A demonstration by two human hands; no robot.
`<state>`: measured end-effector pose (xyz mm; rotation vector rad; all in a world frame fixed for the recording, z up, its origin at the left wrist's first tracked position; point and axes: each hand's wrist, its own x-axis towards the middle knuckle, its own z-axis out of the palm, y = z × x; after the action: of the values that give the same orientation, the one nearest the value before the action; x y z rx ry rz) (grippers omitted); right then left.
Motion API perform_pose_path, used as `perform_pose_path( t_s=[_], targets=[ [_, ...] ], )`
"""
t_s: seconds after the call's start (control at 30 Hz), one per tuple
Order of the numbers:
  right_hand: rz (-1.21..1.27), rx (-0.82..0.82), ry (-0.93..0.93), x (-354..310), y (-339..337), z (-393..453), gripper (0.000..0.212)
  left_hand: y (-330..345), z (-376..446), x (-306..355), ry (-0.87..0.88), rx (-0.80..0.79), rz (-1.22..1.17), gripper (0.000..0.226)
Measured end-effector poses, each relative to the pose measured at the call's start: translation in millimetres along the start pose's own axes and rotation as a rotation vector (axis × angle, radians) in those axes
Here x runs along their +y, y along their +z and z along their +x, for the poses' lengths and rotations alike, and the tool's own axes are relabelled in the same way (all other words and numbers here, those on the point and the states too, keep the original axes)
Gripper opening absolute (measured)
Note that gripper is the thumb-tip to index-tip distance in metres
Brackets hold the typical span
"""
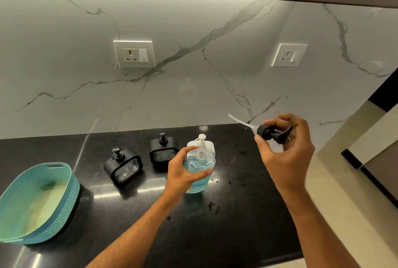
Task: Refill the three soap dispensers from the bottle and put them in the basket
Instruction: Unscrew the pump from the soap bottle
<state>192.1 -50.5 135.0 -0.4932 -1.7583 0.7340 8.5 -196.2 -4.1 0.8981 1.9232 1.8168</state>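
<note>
The clear plastic bottle of blue liquid soap point(199, 168) is in the left hand point(185, 173), whose fingers and thumb curl round its body, holding it tilted just above the glossy black stone counter point(237, 213); its neck seems to be open, though the glare makes that hard to judge; right behind it a white pump top and a pale container point(202, 140) show, mostly hidden by the bottle, so I cannot tell what that container is; the right hand point(286, 151) is raised to the right of the bottle and pinches a black pump head point(273, 133) between thumb and curled fingers, its pale translucent dip tube point(241, 122) pointing up and to the left, clear of everything else; to the left of the bottle stand two black squarish soap dispensers, the nearer black dispenser point(123, 166) and the farther black dispenser point(163, 152), each upright on the counter with its black pump fitted, apart from one another and from the bottle; further left, at the counter's near edge, sits the teal woven-pattern plastic basket point(64, 203), well apart from the dispensers; behind all this rises a white marble-veined wall with two white socket plates, the left socket point(134, 54) and the right socket point(289, 55)
</note>
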Motion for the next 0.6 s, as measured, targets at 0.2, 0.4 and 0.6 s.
perform_pose_path(
  t_s=[0.2,0.4,0.6],
  targets=[
    [-0.167,-0.047,0.075,74,15,-46,0.055,0,-1,-1,-0.005,-0.007,-0.016,0.070],
    [-0.285,-0.105,0.176,129,20,-80,0.038,9,2,-1,-0.007,-0.045,-0.030,0.069],
    [-0.299,-0.090,0.321,156,15,-98,0.037,33,9,-4,-0.006,-0.083,-0.054,0.068]
  ],
)
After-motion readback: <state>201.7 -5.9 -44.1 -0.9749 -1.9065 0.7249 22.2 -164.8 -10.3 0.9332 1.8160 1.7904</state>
